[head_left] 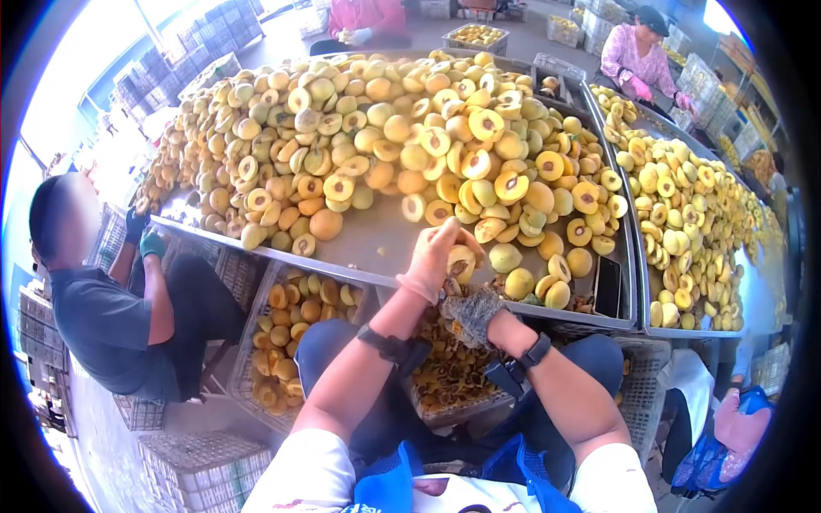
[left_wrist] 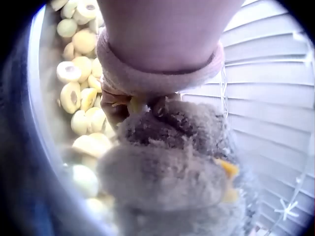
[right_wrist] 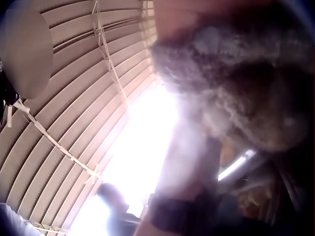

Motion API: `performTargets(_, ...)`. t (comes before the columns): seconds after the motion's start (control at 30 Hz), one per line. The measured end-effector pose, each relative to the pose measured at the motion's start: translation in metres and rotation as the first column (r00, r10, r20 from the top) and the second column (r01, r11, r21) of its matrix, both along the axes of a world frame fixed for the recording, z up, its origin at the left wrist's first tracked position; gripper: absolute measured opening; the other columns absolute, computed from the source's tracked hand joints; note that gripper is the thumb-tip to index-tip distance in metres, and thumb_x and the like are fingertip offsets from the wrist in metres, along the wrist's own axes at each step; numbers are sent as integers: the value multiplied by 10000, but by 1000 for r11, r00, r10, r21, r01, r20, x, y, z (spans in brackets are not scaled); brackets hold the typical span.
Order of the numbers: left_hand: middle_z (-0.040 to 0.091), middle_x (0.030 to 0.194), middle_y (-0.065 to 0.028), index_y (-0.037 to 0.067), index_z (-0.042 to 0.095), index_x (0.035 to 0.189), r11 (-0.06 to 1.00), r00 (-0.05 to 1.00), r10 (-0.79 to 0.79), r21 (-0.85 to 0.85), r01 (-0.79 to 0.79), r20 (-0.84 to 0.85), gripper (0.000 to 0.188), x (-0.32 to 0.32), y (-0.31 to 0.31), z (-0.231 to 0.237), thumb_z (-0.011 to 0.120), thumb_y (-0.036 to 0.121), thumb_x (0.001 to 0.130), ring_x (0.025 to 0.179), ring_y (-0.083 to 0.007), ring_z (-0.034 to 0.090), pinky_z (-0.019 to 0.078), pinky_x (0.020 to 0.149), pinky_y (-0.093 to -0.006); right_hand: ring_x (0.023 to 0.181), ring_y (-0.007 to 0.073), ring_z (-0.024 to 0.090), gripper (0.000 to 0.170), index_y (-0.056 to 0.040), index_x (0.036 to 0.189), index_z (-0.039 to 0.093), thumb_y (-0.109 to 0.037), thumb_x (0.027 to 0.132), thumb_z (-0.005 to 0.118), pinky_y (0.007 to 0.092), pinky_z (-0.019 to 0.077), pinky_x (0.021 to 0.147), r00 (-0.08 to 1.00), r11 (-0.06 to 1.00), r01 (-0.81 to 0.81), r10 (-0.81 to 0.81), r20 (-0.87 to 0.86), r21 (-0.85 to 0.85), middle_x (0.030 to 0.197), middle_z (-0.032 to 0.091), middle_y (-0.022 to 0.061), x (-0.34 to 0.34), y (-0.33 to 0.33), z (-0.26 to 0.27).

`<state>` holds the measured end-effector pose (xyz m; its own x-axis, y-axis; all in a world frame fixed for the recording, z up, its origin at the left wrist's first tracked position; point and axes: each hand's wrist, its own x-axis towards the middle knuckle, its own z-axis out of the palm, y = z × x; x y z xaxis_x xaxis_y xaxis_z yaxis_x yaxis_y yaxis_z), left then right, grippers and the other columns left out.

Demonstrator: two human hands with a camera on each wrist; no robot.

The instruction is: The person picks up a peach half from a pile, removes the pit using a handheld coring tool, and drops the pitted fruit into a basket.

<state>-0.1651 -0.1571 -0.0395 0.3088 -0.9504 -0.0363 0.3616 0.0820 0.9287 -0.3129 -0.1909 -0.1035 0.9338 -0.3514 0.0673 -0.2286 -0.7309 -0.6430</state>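
The cut fruit [head_left: 462, 263] is in the fingers of the left hand [head_left: 432, 256], at the near edge of the metal tray [head_left: 376, 231]. The left hand grips it from its left side and from above, the thumb and fingers bent round it, and part of its cut face with a brown middle shows between them.

The right hand [head_left: 475, 318], in a rough grey glove, lies just below and slightly to the right of the fruit, on the side toward the person's lap. Its fingers are curled in toward the left hand; whether they close on a tool, a stone or nothing cannot be told. The left wrist view shows the grey glove close against the left hand's fingers, with an orange scrap [left_wrist: 227, 168] on it; the right wrist view is too blurred to settle the grip.

The fruit looks nearly round, so no clear long axis can be read. The left hand is the nearer one, in contact with it, while the right sits just beside, perhaps touching. Both hands are above the crate [head_left: 453, 417] of brownish-orange scraps between the person's knees, with the heap of fruit [head_left: 342, 128] beyond them on the tray.
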Motion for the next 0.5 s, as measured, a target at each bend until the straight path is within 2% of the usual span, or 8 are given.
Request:
performTargets(0.03, 702, 763, -170, -76, 681, 755, 1000, 1000, -7, -7, 7, 1, 546, -1, 1, 5, 390, 315, 1000, 694, -213, 640, 521, 709, -297, 928, 205, 658, 178, -88, 1068, 666, -221, 957, 626, 353, 528, 761, 998, 896, 33, -54, 35, 443, 958, 690, 62, -4, -4, -1)
performTargets(0.07, 702, 770, -175, -76, 675, 763, 997, 994, 24, -78, -15, 111, 542, 1, 5, 12, 381, 311, 1002, 699, -216, 644, 525, 710, -302, 827, 171, 640, 222, -83, 1078, 666, -264, 949, 666, 329, 519, 701, 986, 282, 120, -142, -82, 952, 897, 664, 36, -5, -6, 7)
performTargets(0.17, 699, 782, -185, -78, 657, 796, 987, 969, 95, -150, -62, 227, 538, 3, 11, 20, 362, 316, 1011, 719, -227, 658, 534, 716, -312, 816, 94, 642, 201, -47, 1122, 641, -184, 975, 630, 273, 528, 693, 963, 438, 265, -158, -217, 859, 962, 688, 7, -2, -7, 36)
performTargets(0.2, 696, 780, -186, -76, 652, 806, 990, 991, 117, -93, -110, 68, 528, 6, 6, 13, 367, 317, 1013, 720, -232, 660, 536, 717, -315, 804, 213, 686, 251, -24, 1084, 656, -235, 950, 638, 349, 544, 720, 991, 886, -31, -33, 128, 463, 925, 719, 99, 6, -8, 16)
performTargets(0.3, 692, 785, -190, -62, 643, 822, 979, 971, 189, -48, -198, -146, 501, 9, 1, 4, 380, 318, 1016, 720, -241, 665, 540, 725, -322, 857, 372, 680, 334, 0, 1017, 671, -317, 911, 653, 435, 539, 771, 928, 946, 323, -318, -197, -7, 924, 708, 219, 13, 6, 57)
performTargets(0.33, 688, 794, -188, -47, 632, 821, 960, 928, 257, -38, -277, -270, 459, 11, 1, 3, 401, 304, 1006, 707, -249, 665, 544, 717, -329, 915, 462, 633, 386, 10, 979, 679, -362, 878, 650, 496, 523, 821, 929, 930, 357, -344, -133, 88, 916, 670, 283, 14, 4, 54)
performTargets(0.43, 659, 816, -169, 10, 589, 891, 844, 669, 434, 12, -536, -604, 257, 38, -7, -1, 521, 254, 933, 662, -302, 663, 579, 637, -400, 912, 430, 653, 349, -10, 1009, 680, -330, 871, 649, 490, 529, 820, 976, 978, 144, -165, -139, -149, 939, 689, 250, 0, 0, 63)
performTargets(0.5, 619, 835, -134, 47, 579, 839, 892, 755, 265, -144, -428, -599, 283, 63, 3, -2, 549, 312, 933, 797, -317, 638, 573, 740, -476, 918, 423, 657, 335, -17, 1018, 677, -315, 865, 653, 486, 531, 820, 973, 991, 38, -65, -220, -124, 950, 691, 242, -6, -6, 56)
